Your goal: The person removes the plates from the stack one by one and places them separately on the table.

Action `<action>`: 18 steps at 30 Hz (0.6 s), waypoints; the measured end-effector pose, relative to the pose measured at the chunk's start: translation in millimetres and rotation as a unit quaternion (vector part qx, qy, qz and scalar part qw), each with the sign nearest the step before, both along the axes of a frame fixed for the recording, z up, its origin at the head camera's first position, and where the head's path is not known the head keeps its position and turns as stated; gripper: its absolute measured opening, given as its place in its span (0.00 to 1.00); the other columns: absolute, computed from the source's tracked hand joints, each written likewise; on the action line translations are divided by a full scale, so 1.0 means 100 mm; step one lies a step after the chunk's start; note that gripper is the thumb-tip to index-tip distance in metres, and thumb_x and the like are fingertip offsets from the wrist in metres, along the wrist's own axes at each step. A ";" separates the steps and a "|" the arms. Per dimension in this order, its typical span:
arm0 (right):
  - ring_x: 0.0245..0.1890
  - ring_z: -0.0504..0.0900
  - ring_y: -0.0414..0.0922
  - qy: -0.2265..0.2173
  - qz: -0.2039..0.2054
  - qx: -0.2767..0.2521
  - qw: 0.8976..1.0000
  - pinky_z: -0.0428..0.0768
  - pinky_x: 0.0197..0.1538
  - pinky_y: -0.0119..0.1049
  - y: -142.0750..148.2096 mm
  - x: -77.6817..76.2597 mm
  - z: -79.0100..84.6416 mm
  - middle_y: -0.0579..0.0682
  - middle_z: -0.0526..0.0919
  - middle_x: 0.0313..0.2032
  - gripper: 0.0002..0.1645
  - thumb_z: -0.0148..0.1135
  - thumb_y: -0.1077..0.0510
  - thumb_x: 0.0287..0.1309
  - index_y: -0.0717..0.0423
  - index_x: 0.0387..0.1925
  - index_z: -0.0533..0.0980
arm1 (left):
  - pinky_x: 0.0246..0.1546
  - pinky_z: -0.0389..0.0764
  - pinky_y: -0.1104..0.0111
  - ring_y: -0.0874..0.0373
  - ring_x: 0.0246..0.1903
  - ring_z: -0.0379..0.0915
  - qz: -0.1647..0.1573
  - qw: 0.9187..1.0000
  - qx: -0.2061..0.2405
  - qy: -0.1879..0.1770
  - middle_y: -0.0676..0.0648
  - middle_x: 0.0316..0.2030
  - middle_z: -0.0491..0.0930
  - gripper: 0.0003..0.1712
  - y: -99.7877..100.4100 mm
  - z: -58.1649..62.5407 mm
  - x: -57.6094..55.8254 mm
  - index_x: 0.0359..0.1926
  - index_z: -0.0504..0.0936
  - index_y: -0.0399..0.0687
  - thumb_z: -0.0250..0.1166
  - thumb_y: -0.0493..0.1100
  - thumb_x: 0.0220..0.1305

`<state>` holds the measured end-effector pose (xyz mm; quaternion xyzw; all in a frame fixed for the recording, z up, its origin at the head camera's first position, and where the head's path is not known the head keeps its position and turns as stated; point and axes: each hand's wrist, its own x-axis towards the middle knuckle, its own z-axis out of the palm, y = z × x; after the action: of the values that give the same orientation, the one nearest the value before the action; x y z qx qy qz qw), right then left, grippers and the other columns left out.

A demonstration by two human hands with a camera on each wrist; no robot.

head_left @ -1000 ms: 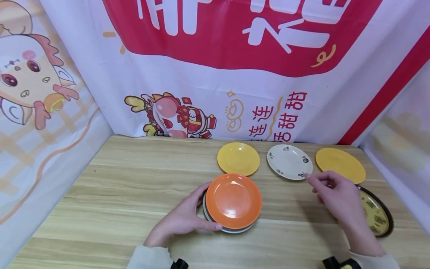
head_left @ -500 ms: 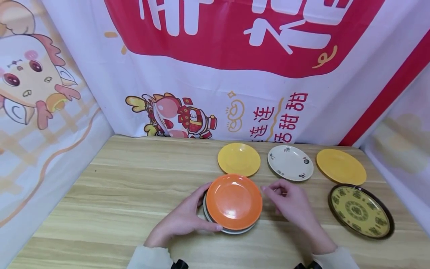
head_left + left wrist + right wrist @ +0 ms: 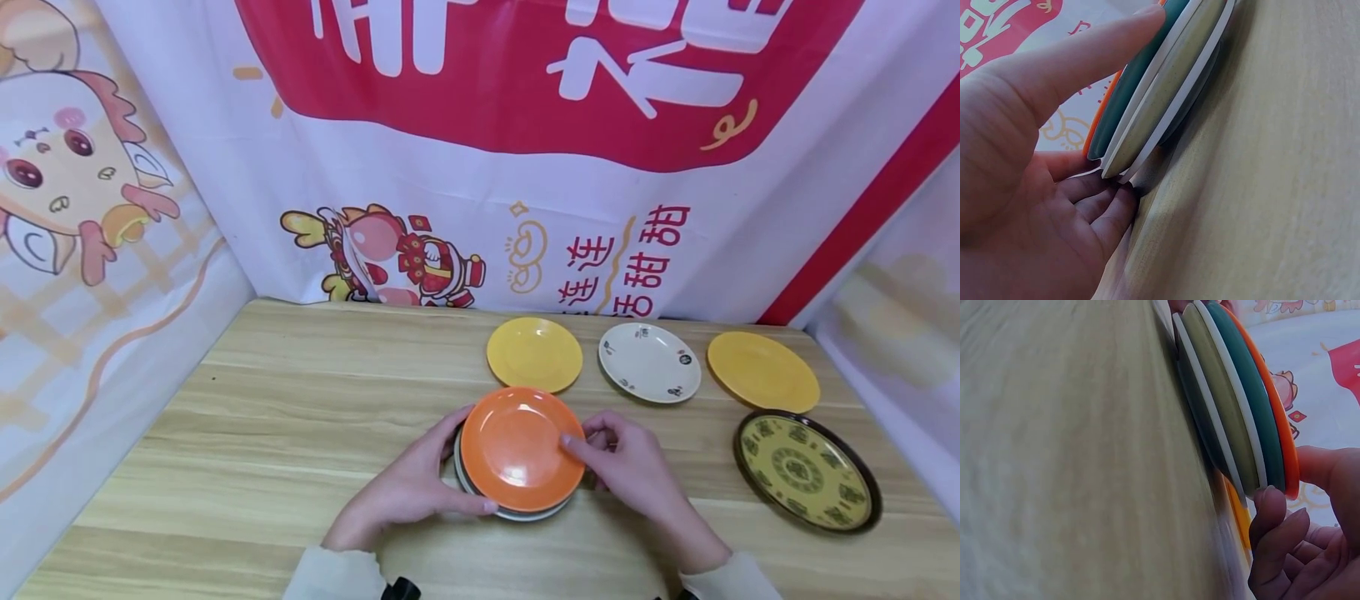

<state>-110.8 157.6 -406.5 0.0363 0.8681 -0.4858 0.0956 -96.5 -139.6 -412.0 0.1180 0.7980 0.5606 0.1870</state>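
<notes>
An orange plate (image 3: 517,450) tops a stack of several plates at the table's middle front. Below it the wrist views show the edges of a teal plate (image 3: 1252,400), white plates and an olive plate (image 3: 1213,387). My left hand (image 3: 420,483) grips the stack from the left, thumb at the near edge and fingers round the far left side. On the right, my right hand (image 3: 630,467) pinches the orange plate's rim, thumb on its upper face. Its fingertips (image 3: 1270,503) lie at the edges of the plates just under it.
Along the back lie a yellow plate (image 3: 534,355), a white patterned plate (image 3: 649,363) and another yellow plate (image 3: 762,372). A dark-rimmed, yellow-green patterned plate (image 3: 806,471) lies at the right. Printed cloth (image 3: 450,175) hangs behind the wooden table (image 3: 300,417).
My right hand has moved left from beside the dark-rimmed plate to the stack, and its thumb now presses on the orange plate. The left hand has stayed on the stack.
</notes>
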 end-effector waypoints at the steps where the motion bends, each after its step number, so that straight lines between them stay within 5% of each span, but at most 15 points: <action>1: 0.21 0.81 0.46 -0.003 -0.001 0.003 1.000 0.81 0.25 0.33 0.00 0.00 0.00 0.51 0.84 0.30 0.24 0.77 0.43 0.64 0.55 0.50 0.83 | 0.84 0.57 0.43 0.45 0.82 0.59 0.001 1.000 -0.002 -0.002 0.49 0.83 0.62 0.67 0.00 0.00 0.00 0.84 0.59 0.59 0.89 0.51 0.48; 18: 0.22 0.82 0.47 -0.010 -0.010 -0.011 1.000 0.84 0.25 0.36 0.00 0.01 0.02 0.53 0.84 0.33 0.17 0.76 0.54 0.65 0.58 0.50 0.81 | 0.83 0.57 0.40 0.42 0.82 0.59 0.003 1.000 -0.002 -0.003 0.45 0.83 0.61 0.67 0.01 0.04 0.00 0.84 0.59 0.57 0.89 0.50 0.49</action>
<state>-110.2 157.4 -404.5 0.0481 0.8612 -0.4960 0.0996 -96.3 -138.8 -408.2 0.1137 0.7990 0.5597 0.1881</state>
